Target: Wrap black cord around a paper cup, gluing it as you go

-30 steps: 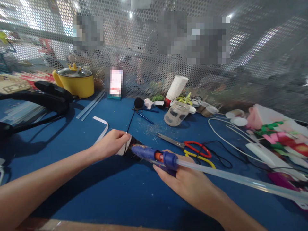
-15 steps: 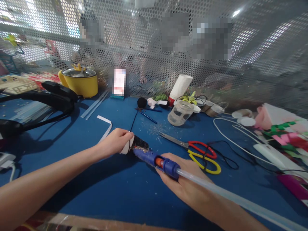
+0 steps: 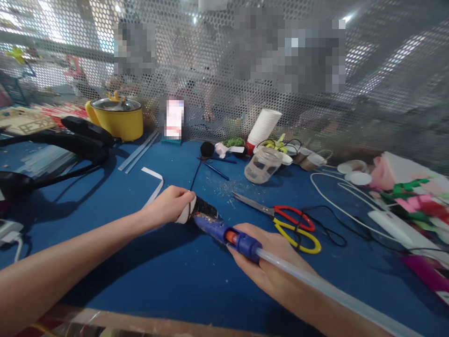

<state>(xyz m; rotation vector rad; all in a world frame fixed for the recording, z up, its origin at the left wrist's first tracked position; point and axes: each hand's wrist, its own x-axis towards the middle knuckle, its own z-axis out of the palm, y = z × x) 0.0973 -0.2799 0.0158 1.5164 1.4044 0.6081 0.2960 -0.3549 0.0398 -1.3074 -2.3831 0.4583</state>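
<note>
My right hand [image 3: 270, 264] grips a blue glue gun [image 3: 224, 231] with a long clear glue stick [image 3: 326, 292] trailing back over my wrist. Its nozzle points at a small black piece [image 3: 205, 209] on the blue table [image 3: 168, 281]. My left hand [image 3: 168, 206] is closed around a white strip [image 3: 153, 185] and the end of that black piece, just left of the nozzle. A thin black wire [image 3: 194, 174] runs away from the piece toward a black pompom [image 3: 206, 149].
Red and yellow scissors [image 3: 280, 220] lie right of the gun. Behind stand a clear jar [image 3: 263, 164], a stack of white cups [image 3: 263, 126], a yellow pot [image 3: 115, 119] and a perforated metal screen [image 3: 368, 70]. White cables [image 3: 336, 201] and coloured craft pieces [image 3: 414, 192] fill the right side.
The glue gun has tilted more steeply toward the black piece and my right hand has shifted slightly down and right. My left hand keeps its hold in place.
</note>
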